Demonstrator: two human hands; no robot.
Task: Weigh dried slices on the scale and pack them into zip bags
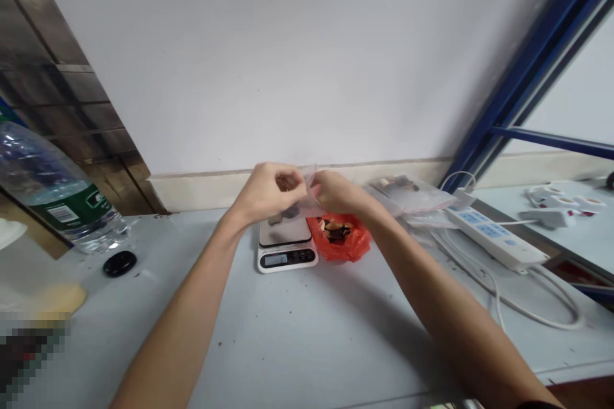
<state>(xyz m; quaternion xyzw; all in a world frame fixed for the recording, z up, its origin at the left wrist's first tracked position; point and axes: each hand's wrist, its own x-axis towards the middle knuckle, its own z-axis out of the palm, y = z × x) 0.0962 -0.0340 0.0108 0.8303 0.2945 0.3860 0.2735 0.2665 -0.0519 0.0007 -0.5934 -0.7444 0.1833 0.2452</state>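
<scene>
Where two bare hands meet near the wall, a clear plastic bag (313, 201) hangs between them, over the right back part of a white scale (310, 261); the left hand (269, 190) pinches its edge between thumb and forefinger, which curl into a ring; the right hand (338, 190) is closed on the bag's other side, its fingertips partly hidden; whether the bag touches the scale, I cannot tell; small dark shapes below the left hand are too blurred to name; the scale's display (276, 260) is lit, its figures hard to read; just beside it, to the right, an open red plastic bag (352, 248) holds dark and tan pieces (333, 229); farther right lie filled clear bags (411, 197), then a white power strip (496, 236) with looping cable; well to the left are a black round lid (119, 263) and a tilted-looking, green-labelled bottle (62, 195); all rest on a pale table (288, 345).
</scene>
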